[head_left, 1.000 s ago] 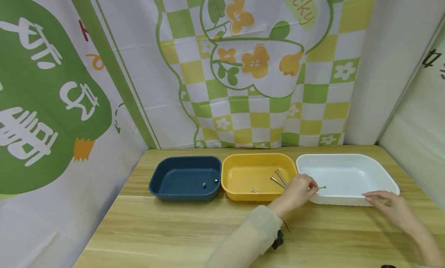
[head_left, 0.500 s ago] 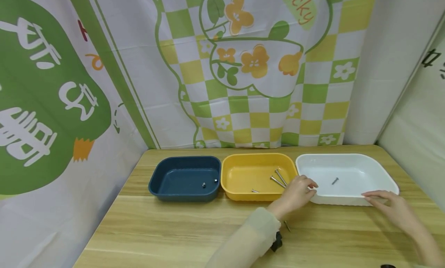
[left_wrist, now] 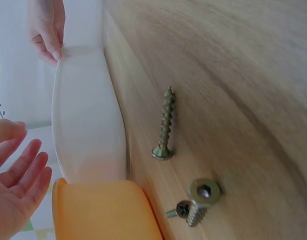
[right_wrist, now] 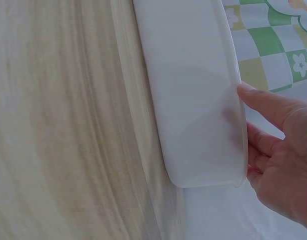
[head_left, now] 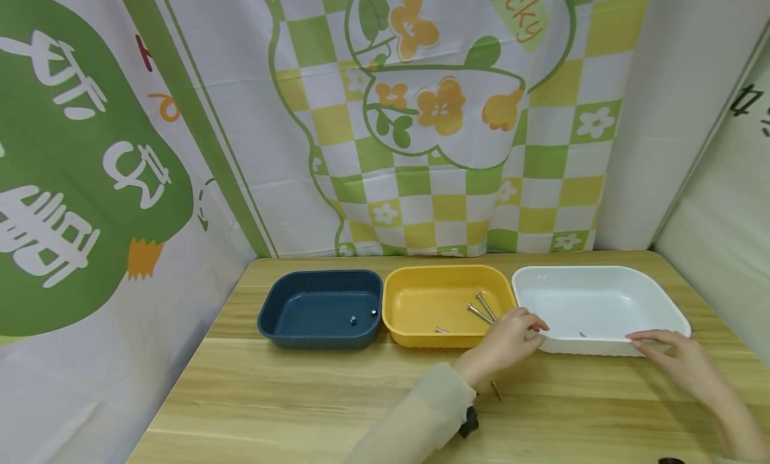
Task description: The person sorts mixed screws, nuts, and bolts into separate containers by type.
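Note:
My left hand [head_left: 510,335] hovers at the front left corner of the white tray [head_left: 601,348]. Its fingers are relaxed and hold nothing, as the left wrist view confirms. A small screw [head_left: 582,334] lies in the white tray, mostly hidden behind the front wall. With thumb and fingers my right hand [head_left: 686,364] pinches this tray's rim near the front right; in the right wrist view the fingers show faintly through the wall. On the table below my left hand lie a threaded screw [left_wrist: 165,125], a hex-socket screw [left_wrist: 204,192] and a smaller cross-head screw [left_wrist: 182,209].
Left of the white tray stands a yellow tray [head_left: 445,340] with two long bolts [head_left: 481,313] and a short screw [head_left: 442,330]. Further left, a dark blue tray [head_left: 319,342] contains two small nuts [head_left: 353,320]. A printed curtain [head_left: 421,203] hangs behind the table.
My left hand let go of the small screw, which dropped into the white tray and slid toward its front wall. The left hand drew back slightly; the right stayed at the rim.

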A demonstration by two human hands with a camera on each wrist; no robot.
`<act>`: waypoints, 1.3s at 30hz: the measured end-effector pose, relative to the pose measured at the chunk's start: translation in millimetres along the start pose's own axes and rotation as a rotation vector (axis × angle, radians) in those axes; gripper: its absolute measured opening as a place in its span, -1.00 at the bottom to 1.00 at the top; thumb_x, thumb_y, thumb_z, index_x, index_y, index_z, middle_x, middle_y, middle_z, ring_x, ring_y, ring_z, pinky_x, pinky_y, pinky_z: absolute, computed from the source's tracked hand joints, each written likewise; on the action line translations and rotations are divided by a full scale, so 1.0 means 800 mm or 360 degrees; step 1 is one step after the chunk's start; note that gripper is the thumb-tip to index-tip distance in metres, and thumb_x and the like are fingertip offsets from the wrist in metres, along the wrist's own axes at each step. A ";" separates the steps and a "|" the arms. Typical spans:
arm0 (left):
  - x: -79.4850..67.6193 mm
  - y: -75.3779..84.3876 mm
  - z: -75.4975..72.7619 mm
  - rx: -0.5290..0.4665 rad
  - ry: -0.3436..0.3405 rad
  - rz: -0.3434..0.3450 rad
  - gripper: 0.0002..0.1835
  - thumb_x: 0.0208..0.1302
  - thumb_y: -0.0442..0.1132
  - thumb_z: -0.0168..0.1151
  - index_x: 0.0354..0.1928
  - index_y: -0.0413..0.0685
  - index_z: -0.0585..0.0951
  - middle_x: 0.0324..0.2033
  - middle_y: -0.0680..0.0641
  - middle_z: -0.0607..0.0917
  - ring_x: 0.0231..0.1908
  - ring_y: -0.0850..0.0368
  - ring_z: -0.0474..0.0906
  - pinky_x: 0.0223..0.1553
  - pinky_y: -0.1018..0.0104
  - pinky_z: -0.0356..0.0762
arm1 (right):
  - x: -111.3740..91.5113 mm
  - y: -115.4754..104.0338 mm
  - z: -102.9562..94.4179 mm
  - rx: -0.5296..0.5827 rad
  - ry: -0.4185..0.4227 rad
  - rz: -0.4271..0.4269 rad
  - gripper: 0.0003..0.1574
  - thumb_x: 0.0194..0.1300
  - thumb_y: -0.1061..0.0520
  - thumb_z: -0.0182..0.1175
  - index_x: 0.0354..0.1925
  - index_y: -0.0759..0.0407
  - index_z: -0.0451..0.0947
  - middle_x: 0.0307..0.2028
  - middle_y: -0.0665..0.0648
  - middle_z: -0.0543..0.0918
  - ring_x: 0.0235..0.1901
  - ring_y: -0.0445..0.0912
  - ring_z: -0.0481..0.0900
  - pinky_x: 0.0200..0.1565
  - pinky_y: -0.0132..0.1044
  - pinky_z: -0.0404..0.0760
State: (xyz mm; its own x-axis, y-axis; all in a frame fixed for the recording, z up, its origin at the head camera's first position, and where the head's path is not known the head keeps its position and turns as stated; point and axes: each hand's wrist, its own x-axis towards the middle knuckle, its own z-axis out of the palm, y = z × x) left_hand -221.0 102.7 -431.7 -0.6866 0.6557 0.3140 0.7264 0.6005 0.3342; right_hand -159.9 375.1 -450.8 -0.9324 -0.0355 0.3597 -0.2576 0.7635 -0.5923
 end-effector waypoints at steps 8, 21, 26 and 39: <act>-0.012 -0.004 -0.004 -0.0011 -0.0036 -0.0023 -0.85 0.19 -0.14 0.12 -0.22 0.11 0.61 -0.35 0.20 0.54 -0.31 0.46 0.39 -0.34 0.78 0.20 | 0.002 -0.002 -0.002 0.0013 -0.0031 0.0013 -0.83 0.21 0.11 0.11 -0.27 0.13 0.59 -0.29 -0.63 0.24 -0.21 -0.77 0.01 -0.14 0.21 0.20; -0.028 -0.006 -0.016 -0.0037 -0.0199 0.0041 -0.83 0.18 -0.17 0.14 -0.18 0.09 0.60 -0.30 0.20 0.56 -0.28 0.48 0.41 -0.28 0.77 0.24 | 0.001 -0.002 -0.002 0.0034 -0.0034 0.0011 -0.83 0.22 0.11 0.11 -0.26 0.13 0.59 -0.28 -0.63 0.24 -0.21 -0.77 0.00 -0.13 0.26 0.17; -0.035 -0.008 -0.017 -0.0030 -0.0260 0.0082 -0.84 0.19 -0.16 0.13 -0.20 0.08 0.60 -0.32 0.20 0.55 -0.31 0.49 0.40 -0.31 0.77 0.24 | 0.002 -0.002 -0.003 0.0041 -0.0045 0.0009 -0.83 0.22 0.12 0.10 -0.25 0.12 0.59 -0.28 -0.63 0.24 -0.21 -0.76 0.01 -0.15 0.27 0.17; -0.054 -0.012 -0.023 0.0087 -0.0494 0.0232 -0.83 0.15 -0.21 0.17 -0.20 0.14 0.61 -0.33 0.18 0.53 -0.33 0.46 0.40 -0.37 0.78 0.23 | 0.003 -0.002 -0.003 0.0037 -0.0056 0.0020 -0.82 0.21 0.11 0.11 -0.25 0.12 0.59 -0.28 -0.62 0.25 -0.20 -0.75 0.04 -0.09 0.05 0.29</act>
State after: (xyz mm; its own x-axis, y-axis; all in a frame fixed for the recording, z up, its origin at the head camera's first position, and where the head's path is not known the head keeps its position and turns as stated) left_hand -198.9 59.6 -432.0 -0.5395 0.8393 0.0667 0.8225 0.5084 0.2550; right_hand -160.8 375.8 -447.2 -0.9439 -0.0487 0.3267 -0.2510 0.7487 -0.6136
